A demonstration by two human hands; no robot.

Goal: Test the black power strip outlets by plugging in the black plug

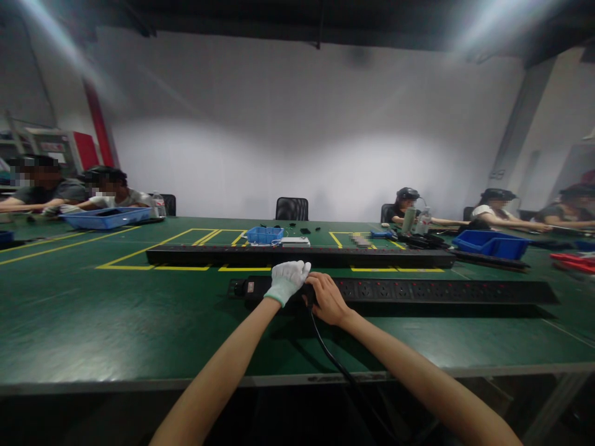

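A long black power strip [418, 291] with a row of sockets and small red marks lies in front of me. My left hand [289, 277], in a white glove with a green cuff, is closed over the strip towards its left end. Close beside it, my bare right hand [328, 298] has its fingers bent round a black plug, mostly hidden, at the sockets. A black cable [331, 356] hangs from under the right hand and runs over the table's front edge. Behind lies a second long black power strip [297, 256], touched by neither hand.
Yellow tape lines mark the green table [139, 322]. Farther back are a small blue basket [264, 235], a white box [295, 242] and small dark parts. Blue trays [493, 243] stand at both sides. Several people sit along the far side, near bottles [424, 221].
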